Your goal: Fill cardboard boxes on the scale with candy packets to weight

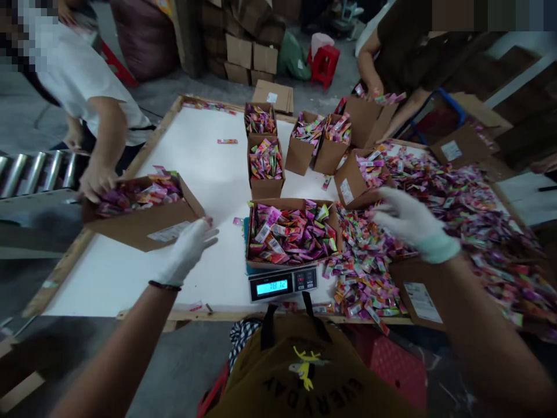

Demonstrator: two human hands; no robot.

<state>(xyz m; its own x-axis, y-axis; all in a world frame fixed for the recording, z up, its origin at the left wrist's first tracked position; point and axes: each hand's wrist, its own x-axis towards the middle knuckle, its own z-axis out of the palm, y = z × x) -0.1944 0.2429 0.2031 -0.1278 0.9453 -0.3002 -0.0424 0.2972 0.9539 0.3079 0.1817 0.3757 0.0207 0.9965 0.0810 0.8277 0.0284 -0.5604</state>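
My left hand (187, 251), in a white glove, is beside the right end of a filled cardboard box (143, 223), its fingers extended and apart. A person's hand touches that box's far left side. My right hand (404, 219), gloved too, hovers over the heap of small colourful packets (369, 255), fingers spread, nothing visible in it. Between my hands, a box full of packets (296, 233) sits on a digital scale (282, 283) with a lit display.
Several filled boxes (266, 187) stand behind the scale on the white table (209, 174). At the right front is another box (420, 293). A person at the back right handles a box (365, 122); a roller conveyor (37, 174) is at the left.
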